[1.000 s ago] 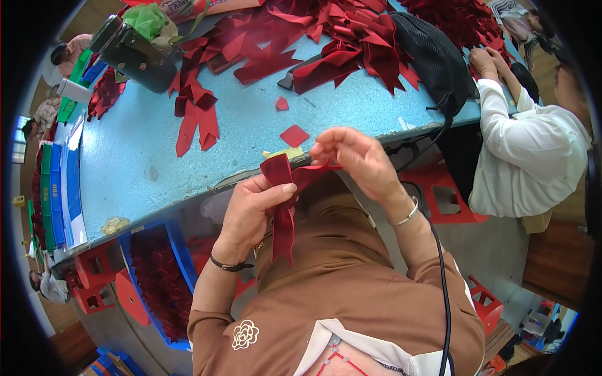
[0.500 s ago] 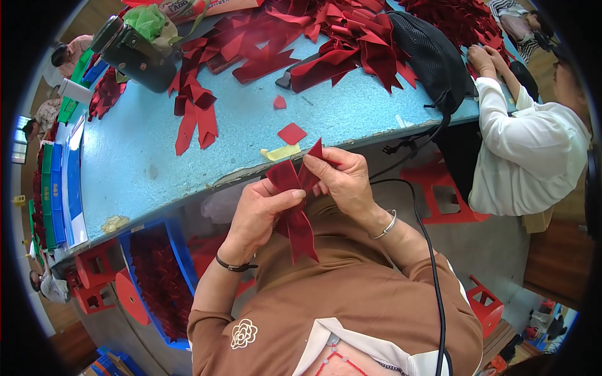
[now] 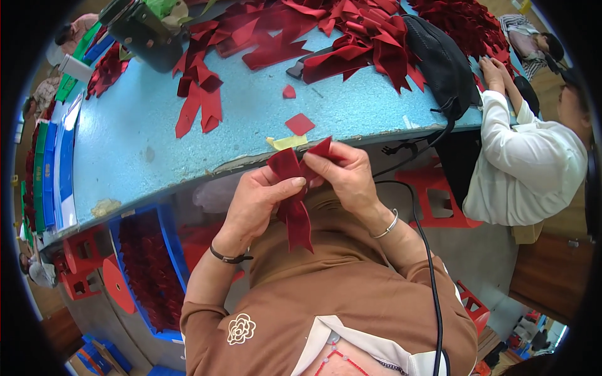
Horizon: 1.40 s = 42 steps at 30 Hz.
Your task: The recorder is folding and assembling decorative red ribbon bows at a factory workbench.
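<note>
The blue worktop fills the upper half of the view, its near edge curving just above the hands. Along its far side lies a broad heap of dark red ribbon pieces, with a few loose ribbon strips spread nearer its middle. A black bag sits at the right end of the worktop, touching the heap, and a dark box stands at its far left corner. To the right of the worktop a co-worker in a white top sits with hands near the heap. Below the worktop's left end a blue bin holds more red pieces. Beneath the worktop's near edge, over the brown shirt, both hands meet on a red ribbon bow. The left hand is closed on the bow's left loop, thumb pressed across its middle, a dark band at the wrist. The right hand pinches the bow's right loop between thumb and fingers, a silver bangle at the wrist. The bow's tails hang down below the hands. On the worktop just above the bow lie a small red square, a yellow scrap at the very edge, and a smaller red scrap farther in.
</note>
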Each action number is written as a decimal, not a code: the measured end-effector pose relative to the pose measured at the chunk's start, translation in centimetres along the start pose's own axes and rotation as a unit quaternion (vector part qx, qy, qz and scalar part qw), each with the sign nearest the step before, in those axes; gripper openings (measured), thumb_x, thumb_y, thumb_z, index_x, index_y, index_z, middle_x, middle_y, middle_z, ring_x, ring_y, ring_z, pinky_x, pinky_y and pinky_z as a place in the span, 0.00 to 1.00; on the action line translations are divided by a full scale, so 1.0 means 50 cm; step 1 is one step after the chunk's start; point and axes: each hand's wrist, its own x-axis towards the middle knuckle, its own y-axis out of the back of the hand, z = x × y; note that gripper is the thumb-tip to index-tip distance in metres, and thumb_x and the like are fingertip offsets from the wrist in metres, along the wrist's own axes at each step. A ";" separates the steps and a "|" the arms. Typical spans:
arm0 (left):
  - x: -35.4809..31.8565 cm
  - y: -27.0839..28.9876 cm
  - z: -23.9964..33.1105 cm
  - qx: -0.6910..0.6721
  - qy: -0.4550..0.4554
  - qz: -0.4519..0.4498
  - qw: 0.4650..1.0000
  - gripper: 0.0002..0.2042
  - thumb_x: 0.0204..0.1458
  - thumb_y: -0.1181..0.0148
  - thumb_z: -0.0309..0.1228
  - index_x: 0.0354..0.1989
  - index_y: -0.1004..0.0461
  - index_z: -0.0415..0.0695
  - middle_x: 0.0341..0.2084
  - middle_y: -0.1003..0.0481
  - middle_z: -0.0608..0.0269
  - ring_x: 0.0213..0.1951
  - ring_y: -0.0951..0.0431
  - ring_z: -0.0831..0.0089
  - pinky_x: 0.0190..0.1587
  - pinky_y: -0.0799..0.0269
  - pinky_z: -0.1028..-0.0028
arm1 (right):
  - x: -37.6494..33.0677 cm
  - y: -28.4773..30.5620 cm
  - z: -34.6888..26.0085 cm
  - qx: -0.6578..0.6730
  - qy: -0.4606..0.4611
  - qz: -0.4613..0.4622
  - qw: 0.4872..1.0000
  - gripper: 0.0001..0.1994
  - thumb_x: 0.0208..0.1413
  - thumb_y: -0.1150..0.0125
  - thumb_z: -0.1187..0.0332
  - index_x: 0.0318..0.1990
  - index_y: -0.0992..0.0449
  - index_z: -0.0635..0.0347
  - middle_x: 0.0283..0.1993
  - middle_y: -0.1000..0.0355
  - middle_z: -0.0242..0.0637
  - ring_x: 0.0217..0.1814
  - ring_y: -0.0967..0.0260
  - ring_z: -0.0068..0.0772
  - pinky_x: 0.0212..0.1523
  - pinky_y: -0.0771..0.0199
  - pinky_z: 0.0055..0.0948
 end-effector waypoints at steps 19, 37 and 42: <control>-0.014 0.092 -0.025 0.008 0.026 0.020 0.999 0.07 0.46 0.36 0.21 0.34 0.24 0.34 0.29 0.22 0.59 0.29 0.22 0.78 0.33 0.25 0.79 | 0.018 -0.081 0.058 -0.110 0.079 0.114 0.984 0.07 0.56 0.39 0.70 0.37 0.22 0.66 0.24 0.28 0.27 0.19 0.36 0.11 0.16 0.36 0.13; -0.008 0.048 -0.019 -0.031 -0.012 -0.003 0.999 0.14 0.48 0.37 0.21 0.45 0.26 0.37 0.37 0.23 0.62 0.35 0.24 0.78 0.40 0.27 0.78 | 0.010 -0.037 0.026 0.025 -0.020 -0.029 0.999 0.08 0.55 0.39 0.70 0.39 0.25 0.66 0.28 0.26 0.34 0.25 0.30 0.20 0.27 0.30 0.18; -0.016 0.038 -0.023 0.006 0.018 -0.015 1.000 0.15 0.47 0.36 0.22 0.45 0.26 0.35 0.36 0.23 0.63 0.35 0.24 0.79 0.41 0.27 0.78 | 0.018 -0.023 0.046 0.012 -0.013 0.017 1.000 0.09 0.54 0.38 0.71 0.40 0.24 0.65 0.28 0.25 0.31 0.24 0.32 0.16 0.24 0.33 0.16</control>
